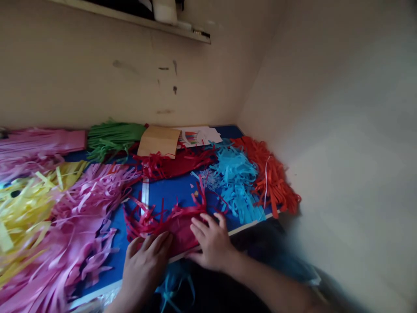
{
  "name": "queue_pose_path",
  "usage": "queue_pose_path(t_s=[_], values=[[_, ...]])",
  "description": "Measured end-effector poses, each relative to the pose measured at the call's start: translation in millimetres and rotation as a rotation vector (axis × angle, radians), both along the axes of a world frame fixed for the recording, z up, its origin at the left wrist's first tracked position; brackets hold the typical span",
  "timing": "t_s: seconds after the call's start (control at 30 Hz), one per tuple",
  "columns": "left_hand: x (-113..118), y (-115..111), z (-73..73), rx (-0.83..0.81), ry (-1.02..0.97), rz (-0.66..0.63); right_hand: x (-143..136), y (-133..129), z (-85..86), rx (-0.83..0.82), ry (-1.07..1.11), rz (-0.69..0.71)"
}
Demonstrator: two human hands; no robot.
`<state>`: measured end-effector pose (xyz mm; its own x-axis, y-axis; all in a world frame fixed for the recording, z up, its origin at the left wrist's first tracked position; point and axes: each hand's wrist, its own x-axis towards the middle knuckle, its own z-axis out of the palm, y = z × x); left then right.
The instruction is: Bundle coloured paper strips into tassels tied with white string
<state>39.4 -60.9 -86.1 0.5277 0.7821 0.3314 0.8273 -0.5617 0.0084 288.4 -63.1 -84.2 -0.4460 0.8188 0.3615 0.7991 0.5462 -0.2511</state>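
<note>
A dark red sheet of fringed paper (182, 232) lies on the blue tabletop at its near edge, its cut strips pointing away and to the left. My left hand (148, 258) grips the near left part of this paper, with fingers bent over it and close together. Over the right part, my right hand (213, 241) rests with its fingers spread. Just beyond lies another red fringed piece (172, 167). Small paper scraps (196, 193) are scattered between the two.
Pink fringed paper (78, 226) and yellow fringed paper (29, 208) are heaped at left. Green fringe (114, 134), brown card (159, 141) and a printed sheet (198, 135) lie behind. Light blue (237, 174) and orange fringe (273, 178) sit right, beside the wall. A shelf (130, 17) hangs above.
</note>
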Motion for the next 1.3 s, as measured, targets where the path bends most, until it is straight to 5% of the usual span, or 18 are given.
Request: queue_pose_path(t_s=[0.17,0.27,0.4,0.5,0.63,0.7,0.77,0.87,0.97,1.1,1.3], values=[[0.8,-13.3,3.4,0.009,0.026,0.059,48.4,4.4,45.0,-0.077,-0.103,-0.314],[10.0,-13.2,8.3,-0.003,0.039,0.079,40.8,-2.2,65.2,-0.053,-0.123,-0.146],[9.2,-10.0,12.2,-0.009,0.030,0.119,2.2,3.4,39.2,-0.028,-0.082,0.323],[-13.1,-11.7,13.8,-0.002,-0.011,0.223,-7.3,16.2,11.4,-0.021,-0.001,0.375],[-30.6,-22.1,32.1,0.041,-0.107,0.325,-0.6,20.5,5.4,0.006,0.091,0.331],[-16.3,-22.2,47.9,0.040,-0.107,0.216,-0.7,17.2,7.4,0.014,0.060,0.337],[9.3,-12.9,58.8,0.003,-0.109,-0.101,-3.6,13.0,6.0,0.017,0.002,0.362],[40.5,14.3,53.2,-0.168,-0.084,-0.331,-6.5,8.1,-0.4,0.035,0.001,0.348],[35.4,35.9,27.0,-0.186,-0.081,-0.178,-3.7,5.4,-3.5,0.069,0.042,0.337],[-13.2,33.9,0.9,-0.134,-0.052,0.005,1.8,3.8,-0.1,0.055,0.044,0.337],[-59.2,17.5,20.7,-0.081,0.062,0.168,4.5,7.1,4.3,0.026,0.055,0.333]])
